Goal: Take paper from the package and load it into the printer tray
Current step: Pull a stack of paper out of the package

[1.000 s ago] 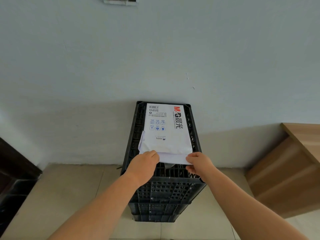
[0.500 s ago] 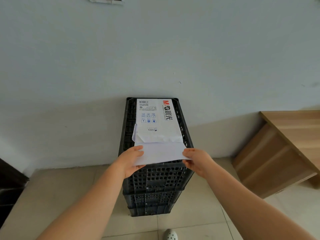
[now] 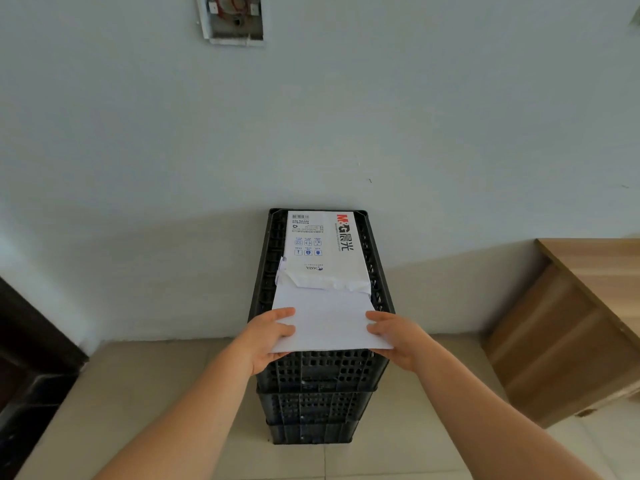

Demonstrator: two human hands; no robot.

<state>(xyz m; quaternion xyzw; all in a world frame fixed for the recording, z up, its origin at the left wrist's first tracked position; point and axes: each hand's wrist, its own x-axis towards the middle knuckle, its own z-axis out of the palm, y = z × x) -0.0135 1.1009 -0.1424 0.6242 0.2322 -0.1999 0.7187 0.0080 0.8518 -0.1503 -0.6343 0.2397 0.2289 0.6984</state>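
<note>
Clearly light and floppy, paper (image 3: 327,317) half out of package (image 3: 322,251) at crate (image 3: 322,372) near edge, pinched by left hand (image 3: 268,336) and right hand (image 3: 394,336) at its side edges.

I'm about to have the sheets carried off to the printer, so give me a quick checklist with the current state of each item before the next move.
1. Left hand grips the paper stack at its left edge: ok.
2. Right hand grips the right edge: ok.
3. Stack fully out of the package: not ok, its far end is under the torn wrapper.
4. Package resting on the black crates: ok.
5. Sheets flat, unbent: ok.
6. Printer tray in view: not ok, not visible.
</note>
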